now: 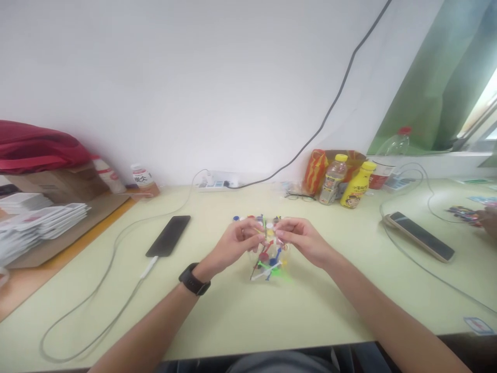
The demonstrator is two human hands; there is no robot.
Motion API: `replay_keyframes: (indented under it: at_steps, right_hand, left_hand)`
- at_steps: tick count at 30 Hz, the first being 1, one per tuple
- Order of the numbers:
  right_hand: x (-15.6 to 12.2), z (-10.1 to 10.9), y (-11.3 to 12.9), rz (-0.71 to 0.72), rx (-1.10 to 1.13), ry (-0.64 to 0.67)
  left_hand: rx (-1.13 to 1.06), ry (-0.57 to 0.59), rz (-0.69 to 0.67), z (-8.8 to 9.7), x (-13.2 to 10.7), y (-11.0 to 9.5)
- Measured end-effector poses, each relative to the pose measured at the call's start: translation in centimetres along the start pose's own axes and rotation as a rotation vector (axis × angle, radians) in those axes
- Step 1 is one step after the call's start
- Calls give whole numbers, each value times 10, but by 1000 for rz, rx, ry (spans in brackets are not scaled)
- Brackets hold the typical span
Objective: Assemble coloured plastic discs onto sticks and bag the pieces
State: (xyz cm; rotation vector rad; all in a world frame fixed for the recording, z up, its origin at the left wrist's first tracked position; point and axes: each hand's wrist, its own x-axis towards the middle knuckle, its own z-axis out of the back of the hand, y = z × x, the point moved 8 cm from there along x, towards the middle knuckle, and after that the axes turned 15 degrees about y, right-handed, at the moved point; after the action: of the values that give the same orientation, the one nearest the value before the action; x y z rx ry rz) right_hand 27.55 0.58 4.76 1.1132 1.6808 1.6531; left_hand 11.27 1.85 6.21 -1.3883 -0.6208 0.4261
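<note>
My left hand (237,243) and my right hand (301,239) meet over the middle of a pale green table (240,316). Both have fingers curled in a pinch on a small model of coloured sticks and round connectors (268,255), held just above the tabletop. Green, white, red and blue sticks jut out below my fingers. More small coloured pieces (248,218) lie on the table just behind my hands. A black watch (194,280) is on my left wrist.
A black phone (169,235) on a white cable lies left of my hands. Another phone (421,236) lies to the right. Bottles (351,182) and a power strip (217,180) stand along the wall. Stacked papers (34,223) sit far left. Another person's hand (490,220) shows at the right edge.
</note>
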Motion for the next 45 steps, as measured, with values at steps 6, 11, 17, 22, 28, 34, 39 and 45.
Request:
replay_keyframes:
  at_steps: [6, 11, 17, 22, 28, 34, 39, 45]
  right_hand:
    - [0, 0, -9, -63, 9, 78]
    - [2, 7, -17, -60, -22, 71]
    - [5, 17, -21, -22, -33, 29]
    - [8, 23, -28, 7, -9, -32]
    - [8, 25, -28, 53, -84, -34]
    - [7, 17, -17, 96, -227, -48]
    - [8, 17, -16, 123, -220, -49]
    - [7, 20, -17, 110, -264, -53]
  left_hand:
    - [75, -40, -7, 16, -1, 9]
    - [35, -19, 33, 25, -2, 15]
    - [9, 17, 23, 30, -1, 22]
    - [-57, -41, 17, 43, -1, 36]
    - [-92, -75, -4, 43, 0, 32]
    - [78, -219, -28, 45, -1, 32]
    - [80, -225, -16, 45, -2, 30]
    - [103, -194, -16, 41, 0, 28]
